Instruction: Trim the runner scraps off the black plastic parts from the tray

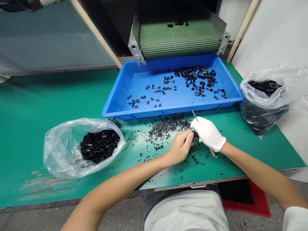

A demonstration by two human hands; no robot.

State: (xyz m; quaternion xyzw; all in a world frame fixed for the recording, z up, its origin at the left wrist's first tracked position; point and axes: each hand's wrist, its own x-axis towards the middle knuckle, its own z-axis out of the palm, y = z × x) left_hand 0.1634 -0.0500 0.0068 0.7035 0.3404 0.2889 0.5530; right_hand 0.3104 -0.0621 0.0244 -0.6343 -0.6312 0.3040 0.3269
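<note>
My bare left hand [181,146] is closed on a small round black part [195,136] at the middle right of the green table. My right hand [209,133], in a white glove, touches it from the right and grips a thin metal tool [195,116] that points up and left. Just beyond my hands lies a heap of tiny black pieces [168,125]. A branched black piece [195,159] rests on the table nearer to me. Part of the round part is hidden by my fingers.
A blue tray [154,113] with scattered black parts stands beyond my hands, below a green conveyor belt [179,38]. On the left is an open plastic bag [61,147] of black parts; another bag [261,96] stands at the right. A red tray [261,200] sits under the table's edge.
</note>
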